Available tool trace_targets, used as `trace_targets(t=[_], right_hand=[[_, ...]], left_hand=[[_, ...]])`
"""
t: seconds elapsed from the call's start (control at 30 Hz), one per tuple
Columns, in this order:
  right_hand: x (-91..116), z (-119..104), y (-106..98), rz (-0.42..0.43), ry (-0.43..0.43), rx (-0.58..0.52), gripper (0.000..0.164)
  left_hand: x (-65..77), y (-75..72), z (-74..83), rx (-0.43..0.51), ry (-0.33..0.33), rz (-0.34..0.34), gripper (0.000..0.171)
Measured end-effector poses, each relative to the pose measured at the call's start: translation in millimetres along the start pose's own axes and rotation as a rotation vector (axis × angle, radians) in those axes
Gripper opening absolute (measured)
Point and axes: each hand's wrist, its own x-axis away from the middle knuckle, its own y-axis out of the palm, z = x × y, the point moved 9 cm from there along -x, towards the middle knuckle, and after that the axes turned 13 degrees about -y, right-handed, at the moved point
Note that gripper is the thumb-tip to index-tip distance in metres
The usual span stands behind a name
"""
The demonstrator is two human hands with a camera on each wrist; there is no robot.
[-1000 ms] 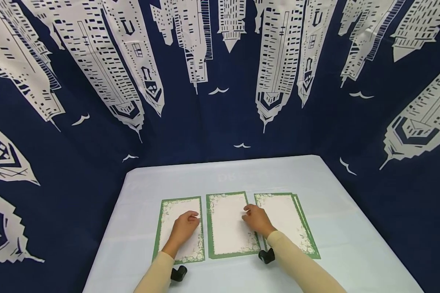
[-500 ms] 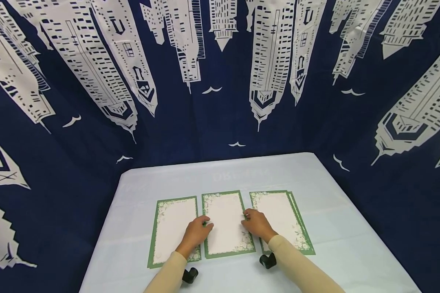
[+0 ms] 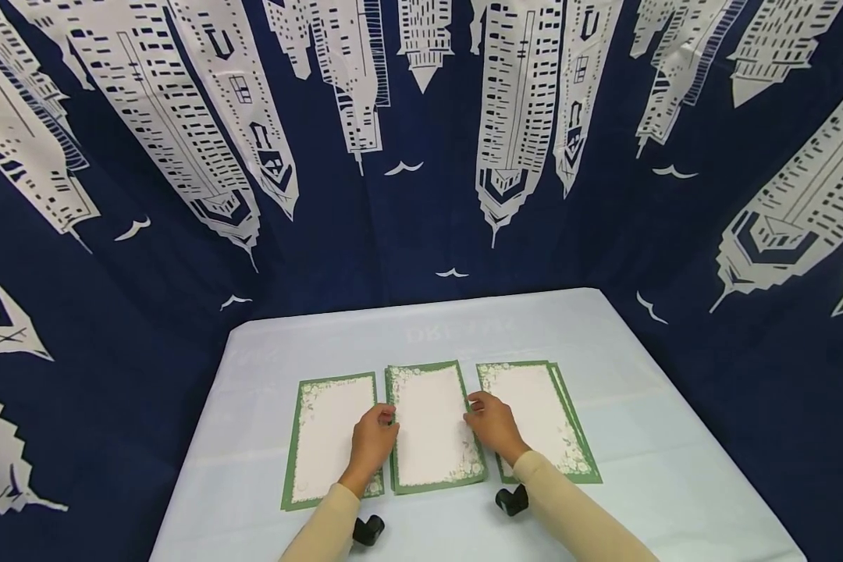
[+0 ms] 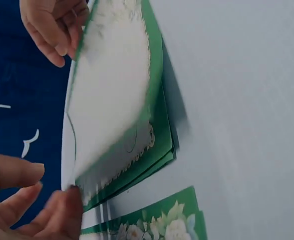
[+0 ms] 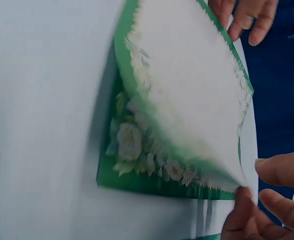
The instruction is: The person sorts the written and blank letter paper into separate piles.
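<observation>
A white sheet of paper [image 3: 430, 429] with a green floral border lies over the middle stack in the head view. Its middle bows up off the green-edged sheet below [image 5: 129, 145], as both wrist views show. My left hand [image 3: 372, 441] pinches its left edge; in the left wrist view, that hand's fingertips [image 4: 69, 197] are right at the margin. The opposite edge is pinched by my right hand [image 3: 493, 425], its fingertip [image 5: 242, 195] at the paper in the right wrist view. The undersides of the grips are hidden.
More bordered sheets lie to the left [image 3: 330, 437] and right [image 3: 527, 414], each with another sheet showing beneath. They rest on a white-covered table [image 3: 660, 437]. A dark blue curtain [image 3: 407, 234] with white buildings hangs behind. A black wrist camera [image 3: 511, 499] sits below each hand.
My left hand has moved from over the left sheet to the middle sheet's left edge. That sheet now sits slightly askew on its stack, lifted. My right hand stays at its right edge.
</observation>
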Motion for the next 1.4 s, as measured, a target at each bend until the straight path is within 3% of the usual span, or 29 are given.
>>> trace_targets(t=[0.2,0.33,0.47,0.67,0.77,0.93,1.03,1.27,1.4], right_hand=[[2,16,-8,0.051,0.065,-0.097,0.030],[7,24,-24,0.047,0.096,-0.128,0.028],[11,37,-59,0.075,0.127,-0.100,0.030],[24,66,-106,0.068,0.168,-0.043,0.034],[33,82,-124,0.064,0.195,-0.010,0.035],[41,106,-140,0.063,0.229,0.056,0.036],[43,118,-142,0.057,0.246,0.086,0.034],[41,130,-142,0.070,0.208,0.153,0.028],[45,136,-146,0.091,0.228,0.171,0.029]], left_hand=[[-5.5,5.9,-2.6,0.100,-0.040,0.027,0.030],[-5.8,19.0,9.3,0.129,-0.025,0.002,0.039],[-8.7,49.0,27.9,0.145,-0.016,-0.076,0.042],[-9.7,109.2,48.7,0.132,-0.039,-0.216,0.041],[-6.5,136.0,59.4,0.086,-0.028,-0.269,0.042],[-2.0,164.9,72.0,-0.011,-0.001,-0.301,0.048],[-1.6,175.2,74.9,-0.064,0.016,-0.299,0.047],[-0.8,178.9,84.3,-0.214,0.147,-0.174,0.051],[1.2,181.6,87.9,-0.238,0.187,-0.190,0.056]])
